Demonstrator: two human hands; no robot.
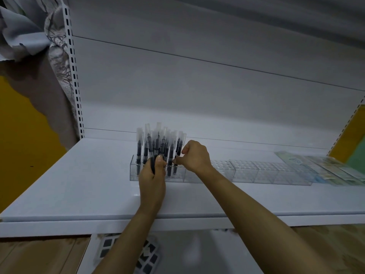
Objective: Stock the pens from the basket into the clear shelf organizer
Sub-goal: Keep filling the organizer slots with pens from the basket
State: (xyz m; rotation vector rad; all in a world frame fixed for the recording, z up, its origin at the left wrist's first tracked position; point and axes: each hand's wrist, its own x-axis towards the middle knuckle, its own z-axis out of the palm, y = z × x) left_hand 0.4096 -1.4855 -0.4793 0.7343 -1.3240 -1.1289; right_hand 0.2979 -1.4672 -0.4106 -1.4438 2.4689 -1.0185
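1. Two bare forearms (256, 214) extend from the bottom edge toward a white shelf (79, 184) (they lie closest to the viewer).
2. At the end of the left forearm, the left hand (153, 175) is curled round a small bunch of dark pens (152, 164). Its thumb presses on their front, and they are held upright just in front of the left end of a clear organizer (246, 172).
3. Just to its right, the right hand (195, 156) has its fingers curled. Its thumb and forefinger pinch the low part of one pen (178, 147) at the right edge of a standing cluster.
4. That cluster of standing pens (158, 141) has dark barrels and clear caps. Some stand upright and some lean slightly, all packed into the organizer's left end.
5. The organizer is long and low (its top is a grid of small holes) and runs rightward along the shelf.
6. Flat pale packets (331, 169) lie on the shelf past the organizer's right end; whether they touch it is unclear.
7. A slotted white upright (76, 86) rises at the shelf's back left corner, with patterned cloth (23, 32) hanging beside it.
8. Below the shelf sits a blurred object with dark squares (147, 256).
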